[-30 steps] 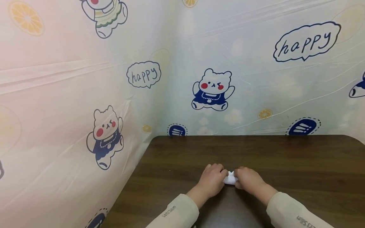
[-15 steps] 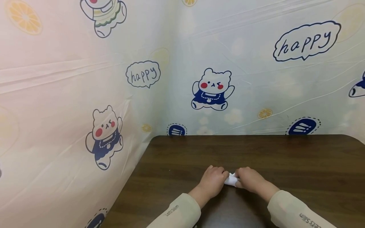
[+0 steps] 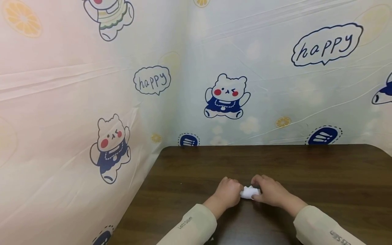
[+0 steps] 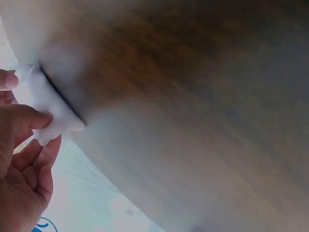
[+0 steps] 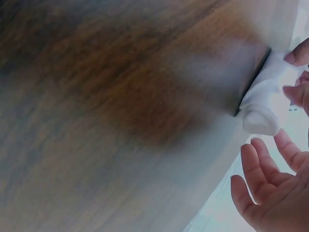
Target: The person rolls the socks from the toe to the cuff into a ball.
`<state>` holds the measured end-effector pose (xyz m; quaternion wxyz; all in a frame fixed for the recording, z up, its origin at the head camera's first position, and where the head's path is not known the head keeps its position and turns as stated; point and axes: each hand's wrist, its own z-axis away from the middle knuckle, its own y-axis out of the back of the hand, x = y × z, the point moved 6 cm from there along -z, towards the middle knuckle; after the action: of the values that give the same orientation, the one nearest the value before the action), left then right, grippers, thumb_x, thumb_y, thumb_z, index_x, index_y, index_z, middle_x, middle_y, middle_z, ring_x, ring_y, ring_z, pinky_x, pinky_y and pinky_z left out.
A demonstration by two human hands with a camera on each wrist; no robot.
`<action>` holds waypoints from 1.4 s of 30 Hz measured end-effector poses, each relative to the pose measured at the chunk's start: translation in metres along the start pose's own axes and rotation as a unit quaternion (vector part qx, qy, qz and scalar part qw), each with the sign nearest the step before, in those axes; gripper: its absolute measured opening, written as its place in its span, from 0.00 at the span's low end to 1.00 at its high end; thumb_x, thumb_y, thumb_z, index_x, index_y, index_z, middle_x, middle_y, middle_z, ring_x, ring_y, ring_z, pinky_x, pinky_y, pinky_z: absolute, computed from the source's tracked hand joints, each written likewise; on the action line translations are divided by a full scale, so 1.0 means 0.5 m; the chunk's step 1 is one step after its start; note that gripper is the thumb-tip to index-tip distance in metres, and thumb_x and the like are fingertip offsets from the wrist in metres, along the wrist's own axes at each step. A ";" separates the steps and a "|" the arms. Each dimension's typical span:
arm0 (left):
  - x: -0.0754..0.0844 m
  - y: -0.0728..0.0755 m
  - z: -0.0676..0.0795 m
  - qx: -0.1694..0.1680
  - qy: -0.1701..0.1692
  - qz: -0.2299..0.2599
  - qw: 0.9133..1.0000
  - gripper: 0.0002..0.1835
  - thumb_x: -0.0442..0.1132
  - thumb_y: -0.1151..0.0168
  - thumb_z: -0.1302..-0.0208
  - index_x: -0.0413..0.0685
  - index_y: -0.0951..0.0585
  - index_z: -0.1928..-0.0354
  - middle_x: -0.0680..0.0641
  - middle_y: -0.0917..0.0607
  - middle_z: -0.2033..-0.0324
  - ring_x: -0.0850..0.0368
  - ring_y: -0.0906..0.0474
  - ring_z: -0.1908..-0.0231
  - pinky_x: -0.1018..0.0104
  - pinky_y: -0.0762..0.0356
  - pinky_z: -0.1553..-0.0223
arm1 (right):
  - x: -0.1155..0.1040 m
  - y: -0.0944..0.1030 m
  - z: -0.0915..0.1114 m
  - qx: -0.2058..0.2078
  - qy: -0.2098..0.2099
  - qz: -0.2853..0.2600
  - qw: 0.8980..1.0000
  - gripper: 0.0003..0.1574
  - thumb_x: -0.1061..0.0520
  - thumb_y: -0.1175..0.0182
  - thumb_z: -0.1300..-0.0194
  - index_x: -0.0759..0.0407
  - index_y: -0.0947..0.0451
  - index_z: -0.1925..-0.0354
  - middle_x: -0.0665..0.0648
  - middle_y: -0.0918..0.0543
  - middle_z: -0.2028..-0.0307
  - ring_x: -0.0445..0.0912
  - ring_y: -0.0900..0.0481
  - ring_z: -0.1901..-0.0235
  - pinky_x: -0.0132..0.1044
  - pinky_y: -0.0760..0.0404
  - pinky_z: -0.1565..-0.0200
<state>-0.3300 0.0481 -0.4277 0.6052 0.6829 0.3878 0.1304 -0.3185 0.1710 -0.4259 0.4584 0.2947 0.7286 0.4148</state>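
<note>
A small white roll of soft cloth (image 3: 248, 193) lies between my two hands over the dark table. My left hand (image 3: 228, 193) pinches its left end, and the left wrist view has the thumb (image 4: 31, 118) pressed on the cloth, with curled fingers on the other side. At the right end, my right hand (image 3: 272, 191) has its thumb against the roll while the fingers are spread apart. The right wrist view shows ribbed texture and a rounded folded end on the cloth roll (image 5: 263, 101), with the right fingers (image 5: 253, 169) loosely extended just beyond it.
The brown wooden table (image 3: 196, 163) has rounded far corners. Behind it and along its left side hangs a pale curtain (image 3: 269, 95) printed with bears, orange slices and "happy" bubbles. Light sleeves (image 3: 196, 224) cover both forearms.
My right hand has loosened from the roll, its fingers opening and lifting while it shifts slightly right. The left hand keeps hold at nearly the same place, and more of the roll shows.
</note>
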 end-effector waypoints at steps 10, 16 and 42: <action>-0.007 -0.002 -0.004 -0.071 0.010 0.033 0.997 0.10 0.39 0.31 0.53 0.66 0.13 0.69 0.62 0.18 0.75 0.66 0.24 0.74 0.69 0.35 0.71 | -0.002 -0.017 -0.018 -0.052 0.003 -0.074 0.996 0.33 0.44 0.29 0.49 0.67 0.24 0.55 0.58 0.19 0.63 0.54 0.21 0.61 0.48 0.23 0.60; -0.007 0.000 -0.004 -0.085 0.010 0.048 0.995 0.12 0.38 0.31 0.53 0.67 0.13 0.66 0.62 0.16 0.72 0.66 0.23 0.72 0.69 0.33 0.69 | -0.004 -0.028 -0.023 -0.078 -0.022 -0.088 0.993 0.32 0.47 0.28 0.49 0.69 0.24 0.55 0.60 0.18 0.63 0.52 0.21 0.63 0.47 0.23 0.62; -0.016 0.002 0.006 -0.070 0.018 0.101 0.992 0.13 0.36 0.32 0.48 0.62 0.13 0.61 0.62 0.16 0.66 0.67 0.23 0.66 0.71 0.35 0.70 | -0.007 -0.051 -0.017 -0.136 -0.018 -0.135 0.981 0.14 0.52 0.31 0.45 0.62 0.20 0.70 0.47 0.22 0.77 0.40 0.27 0.77 0.34 0.27 0.74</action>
<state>-0.3332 0.0406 -0.4252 0.6285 0.6719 0.3173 0.2297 -0.3263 0.1530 -0.4448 0.5587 0.1358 0.6902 0.4393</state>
